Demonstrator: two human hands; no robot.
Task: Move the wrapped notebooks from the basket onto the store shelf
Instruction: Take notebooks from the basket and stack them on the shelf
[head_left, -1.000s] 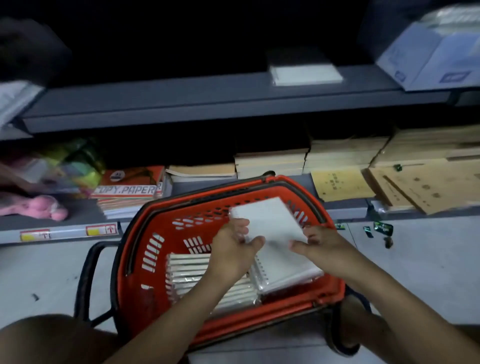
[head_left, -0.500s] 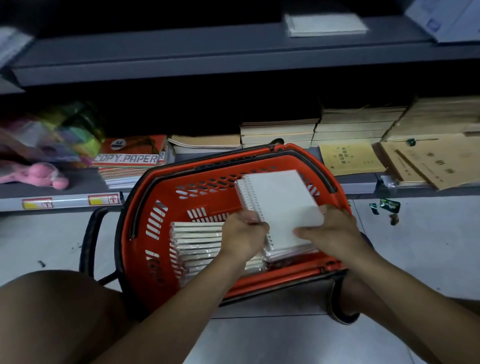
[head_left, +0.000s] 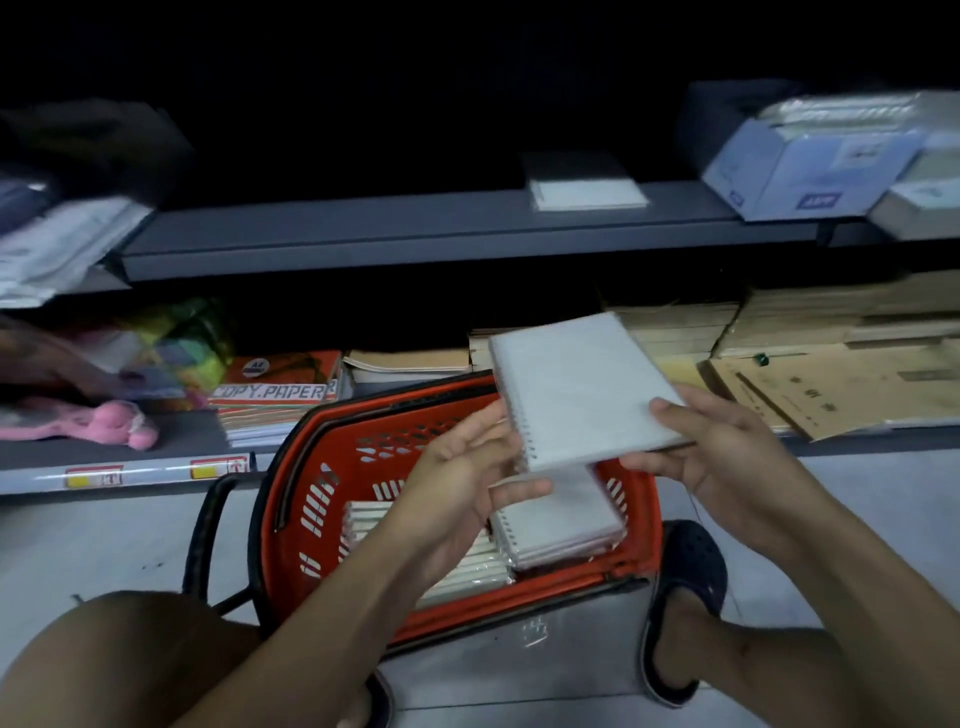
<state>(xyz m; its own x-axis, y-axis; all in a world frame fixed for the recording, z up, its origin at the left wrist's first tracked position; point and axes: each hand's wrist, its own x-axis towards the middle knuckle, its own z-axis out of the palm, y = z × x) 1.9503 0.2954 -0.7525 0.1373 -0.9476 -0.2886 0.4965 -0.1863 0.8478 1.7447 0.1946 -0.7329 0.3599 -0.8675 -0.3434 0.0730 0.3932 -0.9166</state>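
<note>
Notebook (head_left: 582, 389) in clear wrap, white with its spiral along the left edge, sits lifted above the red basket (head_left: 311, 499), tilted with its far end toward the shelves. We hold it with our right hand (head_left: 727, 462), thumb on top of the near right corner and fingers underneath. Our left hand (head_left: 462, 483) is spread wide with the palm turned up, its fingertips at the spiral edge near the lower left corner; we cannot tell whether they touch it. Below, more wrapped notebooks (head_left: 561, 519) lie stacked in the basket, with another row on edge to their left. The basket rests on the floor between our knees, just in front of the lower shelf (head_left: 156, 467). On the dark upper shelf (head_left: 415, 234) one white notebook (head_left: 587, 193) lies flat, well apart from a blue box (head_left: 800, 166) at the right.
</note>
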